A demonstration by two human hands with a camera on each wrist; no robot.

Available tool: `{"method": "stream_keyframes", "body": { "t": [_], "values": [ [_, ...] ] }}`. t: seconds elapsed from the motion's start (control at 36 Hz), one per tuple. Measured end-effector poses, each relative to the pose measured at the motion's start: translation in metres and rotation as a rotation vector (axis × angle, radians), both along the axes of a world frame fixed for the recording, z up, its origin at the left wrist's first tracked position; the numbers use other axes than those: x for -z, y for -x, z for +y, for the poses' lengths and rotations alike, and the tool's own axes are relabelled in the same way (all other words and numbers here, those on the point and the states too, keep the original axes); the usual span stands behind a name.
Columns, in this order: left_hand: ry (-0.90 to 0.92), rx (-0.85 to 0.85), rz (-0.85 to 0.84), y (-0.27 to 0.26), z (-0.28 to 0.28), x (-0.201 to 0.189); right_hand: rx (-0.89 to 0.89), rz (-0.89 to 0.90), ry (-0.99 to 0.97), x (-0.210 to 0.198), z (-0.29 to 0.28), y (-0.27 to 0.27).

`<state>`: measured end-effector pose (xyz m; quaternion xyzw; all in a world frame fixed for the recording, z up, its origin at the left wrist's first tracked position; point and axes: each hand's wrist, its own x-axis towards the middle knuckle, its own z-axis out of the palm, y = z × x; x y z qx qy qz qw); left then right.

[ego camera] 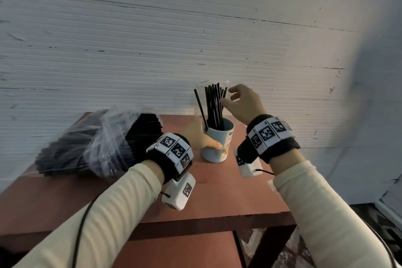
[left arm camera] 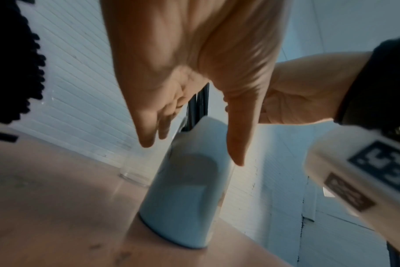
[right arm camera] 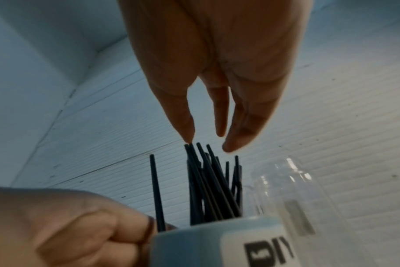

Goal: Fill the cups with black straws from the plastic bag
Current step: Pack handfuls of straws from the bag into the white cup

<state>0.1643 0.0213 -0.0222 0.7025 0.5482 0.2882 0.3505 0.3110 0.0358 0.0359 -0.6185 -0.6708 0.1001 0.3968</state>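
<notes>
Two cups stood on the counter (ego camera: 217, 198): a pale blue cup (ego camera: 217, 143) holding a bunch of black straws (ego camera: 214, 104), too many to count, and a clear cup (right arm camera: 297, 198) just behind it. One plastic bag (ego camera: 102, 141) of straws lay at the left. The left hand (ego camera: 201, 135) wrapped the blue cup in its grip; the right hand (ego camera: 241, 102) hung loosely spread, holding nothing, a fingertip (right arm camera: 188, 137) touching the straw tops.

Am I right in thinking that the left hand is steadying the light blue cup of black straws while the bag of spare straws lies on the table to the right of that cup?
Not quite: the plastic bag lies to the left of the light blue cup, as the head view shows. The rest holds: the left hand steadies the cup with the black straws standing in it, on the table.
</notes>
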Motion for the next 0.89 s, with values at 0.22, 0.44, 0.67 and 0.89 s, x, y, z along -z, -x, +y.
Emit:
{"method": "stream_keyframes", "body": {
  "t": [0.22,0.44,0.67,0.89],
  "values": [
    [-0.127,-0.086,0.109,0.061,-0.028,-0.032,-0.298,0.134,-0.236,-0.001,-0.040,0.044],
    [-0.397,-0.384,0.044,0.131,-0.046,-0.050,-0.546,0.016,0.186,0.033,-0.033,0.103],
    [-0.196,-0.447,0.373,0.182,-0.045,-0.027,-0.695,-0.080,0.302,0.047,-0.037,0.152],
    [-0.172,-0.316,0.363,0.195,-0.037,-0.020,-0.648,-0.172,0.211,0.053,-0.036,0.175]
  ]
}}
